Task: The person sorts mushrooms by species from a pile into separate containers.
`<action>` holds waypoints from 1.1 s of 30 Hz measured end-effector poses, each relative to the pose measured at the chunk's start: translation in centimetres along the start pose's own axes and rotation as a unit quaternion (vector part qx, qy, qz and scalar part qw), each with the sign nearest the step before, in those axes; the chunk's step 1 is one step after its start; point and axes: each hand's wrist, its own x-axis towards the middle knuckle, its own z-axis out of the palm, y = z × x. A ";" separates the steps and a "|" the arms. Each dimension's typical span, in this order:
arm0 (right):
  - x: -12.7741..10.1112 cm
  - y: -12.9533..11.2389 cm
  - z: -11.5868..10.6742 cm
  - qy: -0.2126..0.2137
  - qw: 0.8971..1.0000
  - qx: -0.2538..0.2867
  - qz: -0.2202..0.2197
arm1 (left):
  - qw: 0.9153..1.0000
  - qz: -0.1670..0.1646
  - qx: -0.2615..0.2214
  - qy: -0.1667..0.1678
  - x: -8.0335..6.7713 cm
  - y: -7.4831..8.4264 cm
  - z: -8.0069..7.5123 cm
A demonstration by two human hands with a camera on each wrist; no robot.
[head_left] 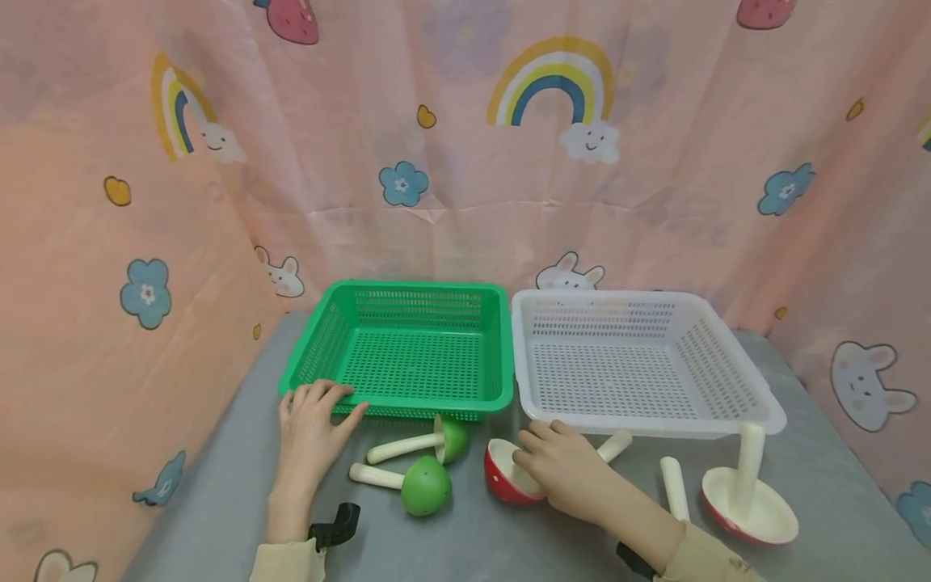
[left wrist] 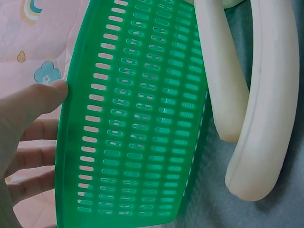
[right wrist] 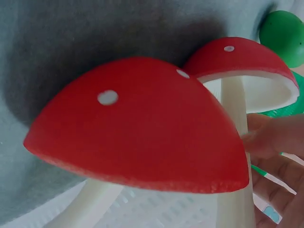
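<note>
Now my left hand [head_left: 311,428] holds the green basket [head_left: 407,349] near rim, and my right hand [head_left: 563,467] closes on the red mushroom [head_left: 503,477]; next I must lift it cleanly.

Grey table cover [head_left: 218,501] under a white basket [head_left: 756,388]; pink curtain [head_left: 451,178] with rainbows and bunnies behind

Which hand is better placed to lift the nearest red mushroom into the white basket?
Right. The right hand already rests on the red mushroom beside the white basket; the left hand holds the green basket.

Grey table surface [head_left: 218,501] under pink cartoon curtains [head_left: 465,178] with rainbows, bunnies, flowers
</note>
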 end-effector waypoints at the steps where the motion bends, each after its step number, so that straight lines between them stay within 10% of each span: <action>1: 0.1 0.0 0.0 -0.003 1.000 -0.003 -0.002 | 1.000 0.000 -0.001 0.000 0.0 0.0 0.0; 33: 0.8 0.6 -3.5 0.011 0.999 0.019 0.040 | 1.000 -0.008 -0.022 -0.005 -0.1 0.2 -0.1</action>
